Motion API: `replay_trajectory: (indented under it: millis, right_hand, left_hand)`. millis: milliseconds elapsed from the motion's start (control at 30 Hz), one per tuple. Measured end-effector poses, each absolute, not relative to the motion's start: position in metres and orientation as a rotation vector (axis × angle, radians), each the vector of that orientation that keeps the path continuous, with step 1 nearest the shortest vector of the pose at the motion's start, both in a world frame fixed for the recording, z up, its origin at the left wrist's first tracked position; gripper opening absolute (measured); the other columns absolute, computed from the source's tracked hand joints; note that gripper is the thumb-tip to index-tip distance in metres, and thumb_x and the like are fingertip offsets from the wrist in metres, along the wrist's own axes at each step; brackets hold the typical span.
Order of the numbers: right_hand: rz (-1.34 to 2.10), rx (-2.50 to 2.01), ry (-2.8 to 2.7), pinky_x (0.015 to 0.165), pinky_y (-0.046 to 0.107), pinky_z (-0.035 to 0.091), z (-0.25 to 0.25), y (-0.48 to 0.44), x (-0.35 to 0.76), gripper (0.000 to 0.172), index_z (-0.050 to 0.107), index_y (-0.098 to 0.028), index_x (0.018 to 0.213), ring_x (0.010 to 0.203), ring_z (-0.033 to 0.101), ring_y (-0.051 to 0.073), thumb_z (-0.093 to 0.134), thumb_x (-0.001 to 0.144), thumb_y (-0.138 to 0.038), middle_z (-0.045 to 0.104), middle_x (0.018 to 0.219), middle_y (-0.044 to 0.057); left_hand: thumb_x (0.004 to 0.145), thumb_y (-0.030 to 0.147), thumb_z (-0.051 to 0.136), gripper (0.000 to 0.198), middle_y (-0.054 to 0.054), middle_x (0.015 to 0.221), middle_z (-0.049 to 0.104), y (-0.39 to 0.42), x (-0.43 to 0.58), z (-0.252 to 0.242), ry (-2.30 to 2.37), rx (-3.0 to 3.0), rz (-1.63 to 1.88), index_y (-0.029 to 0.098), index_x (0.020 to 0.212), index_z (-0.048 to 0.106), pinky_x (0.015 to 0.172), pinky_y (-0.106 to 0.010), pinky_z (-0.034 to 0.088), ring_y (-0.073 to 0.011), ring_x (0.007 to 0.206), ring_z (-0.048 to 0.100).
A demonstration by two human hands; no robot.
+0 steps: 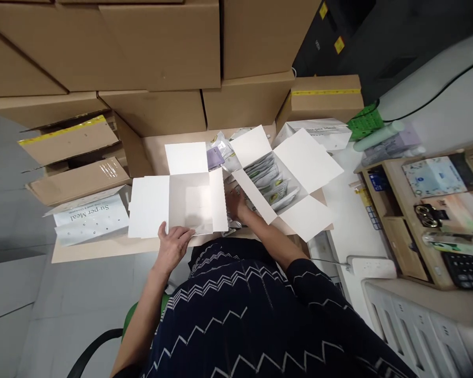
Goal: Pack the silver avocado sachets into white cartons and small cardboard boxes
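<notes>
An empty white carton [189,202] lies open in front of me, its flaps spread flat. My left hand [174,245] rests on the carton's near edge, fingers curled over it. To its right a second white carton [299,157] stands open, filled with several upright sachets [274,184]. My right hand [236,203] reaches into the gap between the two cartons, among loose sachets; its fingers are mostly hidden behind the flap.
Brown cardboard boxes [161,47] are stacked high behind the table. A printed white box [89,215] lies at the left. More pouches [216,152] sit behind the cartons. A wooden desk organiser [418,210], a calculator [469,270] and a white power strip [372,266] stand at the right.
</notes>
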State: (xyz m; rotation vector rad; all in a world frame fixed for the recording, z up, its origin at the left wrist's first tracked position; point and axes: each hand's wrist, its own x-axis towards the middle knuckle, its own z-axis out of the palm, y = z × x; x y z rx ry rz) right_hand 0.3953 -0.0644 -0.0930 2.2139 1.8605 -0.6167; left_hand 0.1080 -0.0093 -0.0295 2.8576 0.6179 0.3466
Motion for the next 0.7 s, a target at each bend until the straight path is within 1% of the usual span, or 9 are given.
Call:
replay_trajectory:
  millis: [67,167,233,300,400,467,533,633,700]
  right_hand:
    - [-0.630,2.247,1.825,0.109,0.049,0.038,-0.089,-0.054,0.401,0.060,0.063,-0.014,0.128,0.133,0.047,0.035,0.078,0.072,-0.026,0.059,0.138,0.018]
    - [-0.681,2.296,1.759,0.107,0.049,0.040,-0.082,-0.042,0.407,0.037,0.073,-0.011,0.103,0.122,0.055,0.035,0.080,0.069,-0.019,0.070,0.117,0.020]
    - [-0.692,2.328,1.745,0.105,0.050,0.040,-0.078,-0.037,0.411,0.021,0.074,-0.010,0.093,0.118,0.056,0.035,0.076,0.074,-0.015,0.072,0.110,0.020]
    - [-0.693,2.390,1.717,0.101,0.048,0.042,-0.075,-0.031,0.414,0.012,0.074,-0.009,0.091,0.116,0.058,0.034,0.068,0.081,-0.015,0.073,0.107,0.021]
    - [-0.694,2.578,1.583,0.094,0.039,0.046,-0.070,-0.021,0.415,0.019,0.072,-0.007,0.096,0.109,0.061,0.030,0.059,0.091,-0.020,0.072,0.102,0.021]
    - [-0.680,2.708,1.464,0.090,0.034,0.046,-0.064,-0.015,0.413,0.026,0.068,-0.006,0.108,0.105,0.063,0.026,0.052,0.097,-0.024,0.070,0.107,0.020]
    - [-0.647,2.869,1.347,0.087,0.033,0.046,-0.055,-0.009,0.410,0.034,0.062,-0.006,0.118,0.102,0.063,0.024,0.045,0.102,-0.030,0.068,0.112,0.020]
    - [-0.498,3.170,1.169,0.088,0.037,0.046,-0.038,0.002,0.406,0.046,0.060,-0.010,0.118,0.101,0.061,0.026,0.041,0.102,-0.049,0.066,0.110,0.018]
    - [-0.432,3.286,1.131,0.089,0.038,0.046,-0.028,0.013,0.407,0.049,0.061,-0.011,0.115,0.106,0.058,0.029,0.040,0.101,-0.053,0.065,0.107,0.018]
  left_hand:
    - [0.098,0.018,0.051,0.023,-0.004,0.100,0.075,-0.016,0.105,-0.029,0.650,2.855,0.343,0.025,0.110,0.068,0.117,-0.055,0.011,-0.0194,0.091,0.067]
    - [0.096,0.015,0.051,0.023,-0.004,0.101,0.075,-0.031,0.101,-0.031,0.697,2.851,0.336,0.025,0.109,0.068,0.117,-0.058,0.010,-0.0200,0.092,0.067]
    - [0.095,0.012,0.050,0.027,-0.005,0.102,0.075,-0.043,0.098,-0.035,0.724,2.850,0.328,0.025,0.111,0.067,0.117,-0.060,0.010,-0.0207,0.093,0.067]
    - [0.092,0.008,0.049,0.033,-0.006,0.104,0.075,-0.053,0.094,-0.038,0.757,2.843,0.319,0.026,0.113,0.066,0.117,-0.061,0.009,-0.0211,0.093,0.067]
    - [0.091,0.006,0.049,0.036,-0.007,0.105,0.075,-0.062,0.087,-0.040,0.827,2.821,0.316,0.026,0.116,0.066,0.117,-0.062,0.008,-0.0215,0.094,0.066]
    - [0.091,0.007,0.049,0.036,-0.007,0.106,0.074,-0.064,0.083,-0.040,0.857,2.812,0.304,0.026,0.115,0.066,0.118,-0.062,0.008,-0.0217,0.095,0.066]
    - [0.091,0.008,0.049,0.035,-0.007,0.107,0.074,-0.064,0.079,-0.039,0.841,2.802,0.277,0.027,0.116,0.067,0.118,-0.063,0.006,-0.0218,0.096,0.066]
    - [0.092,0.010,0.049,0.034,-0.007,0.108,0.074,-0.062,0.080,-0.037,0.780,2.783,0.246,0.028,0.116,0.067,0.118,-0.064,0.005,-0.0218,0.097,0.067]
    - [0.092,0.009,0.049,0.035,-0.007,0.107,0.074,-0.059,0.084,-0.036,0.756,2.788,0.243,0.028,0.115,0.067,0.118,-0.065,0.005,-0.0219,0.096,0.067]
